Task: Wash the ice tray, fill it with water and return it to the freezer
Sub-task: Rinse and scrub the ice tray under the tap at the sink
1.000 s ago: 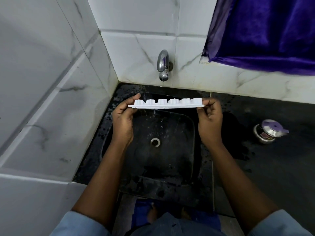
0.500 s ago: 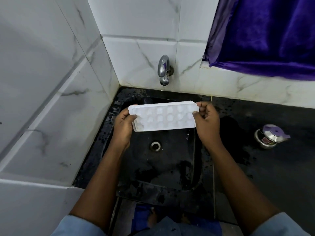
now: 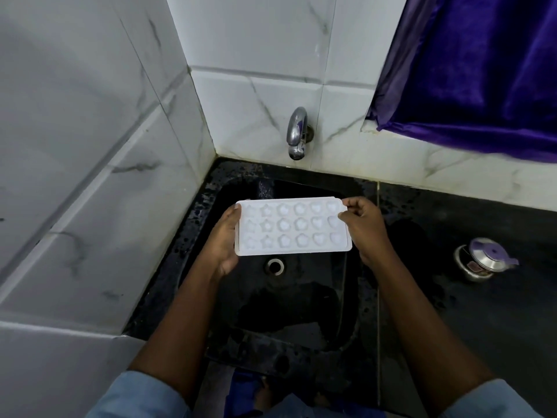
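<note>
1. We see the white ice tray held level in the middle of the frame, above the black sink and just above its drain in the picture.
2. Its moulded cavities face up at us in three rows of six, shaped like stars, flowers and hearts. We cannot tell whether they hold any water.
3. The left hand grips the tray's left short edge. The thumb lies along that edge, and the fingers are hidden under the tray.
4. The right hand pinches the tray's upper right corner, its curled fingers closed on the rim.
5. A chrome tap juts from the marbled white tile wall, higher in the frame than the tray and well apart from it.
6. To the right, on the wet black surface, stands a small steel container with a purple lid.
7. A purple cloth hangs at the upper right.
8. Light blue sleeves show at the bottom edge.
</note>
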`<action>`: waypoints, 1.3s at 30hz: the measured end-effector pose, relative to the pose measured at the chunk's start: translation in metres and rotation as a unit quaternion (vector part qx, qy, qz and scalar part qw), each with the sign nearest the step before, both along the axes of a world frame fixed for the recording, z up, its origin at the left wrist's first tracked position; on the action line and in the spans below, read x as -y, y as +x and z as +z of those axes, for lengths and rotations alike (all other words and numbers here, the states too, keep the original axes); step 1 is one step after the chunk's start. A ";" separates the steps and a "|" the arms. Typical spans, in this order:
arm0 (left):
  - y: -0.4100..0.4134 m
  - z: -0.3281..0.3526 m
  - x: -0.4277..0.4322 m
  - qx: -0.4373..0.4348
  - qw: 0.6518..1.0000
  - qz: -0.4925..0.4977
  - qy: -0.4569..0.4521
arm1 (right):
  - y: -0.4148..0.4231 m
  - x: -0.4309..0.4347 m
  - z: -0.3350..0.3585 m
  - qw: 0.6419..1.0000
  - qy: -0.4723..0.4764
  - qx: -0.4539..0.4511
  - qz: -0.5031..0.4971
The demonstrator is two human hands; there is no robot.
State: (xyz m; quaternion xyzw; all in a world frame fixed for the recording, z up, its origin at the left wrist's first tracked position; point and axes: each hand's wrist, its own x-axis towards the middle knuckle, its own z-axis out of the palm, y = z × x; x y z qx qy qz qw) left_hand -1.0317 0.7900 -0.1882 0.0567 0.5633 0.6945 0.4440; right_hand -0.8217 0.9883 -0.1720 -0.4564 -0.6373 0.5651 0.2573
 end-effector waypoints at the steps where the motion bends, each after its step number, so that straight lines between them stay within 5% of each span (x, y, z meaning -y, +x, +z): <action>1: 0.000 0.000 0.000 0.016 1.000 -0.003 -0.006 | -0.001 -0.002 0.001 1.000 -0.004 0.009 0.007; 7: -0.003 0.001 -0.007 0.074 0.993 0.043 -0.081 | -0.038 -0.022 0.015 0.999 -0.005 0.035 0.032; 14: -0.021 -0.005 -0.007 0.045 0.993 0.050 -0.093 | -0.123 -0.065 0.024 0.996 -0.042 0.022 0.071; 28: -0.053 -0.003 -0.016 0.037 0.990 0.096 -0.097 | -0.186 -0.103 0.017 0.963 -0.259 -0.040 0.061; 39: -0.070 -0.005 -0.020 0.041 0.988 0.112 -0.098 | -0.196 -0.107 0.010 0.968 -0.241 -0.046 0.059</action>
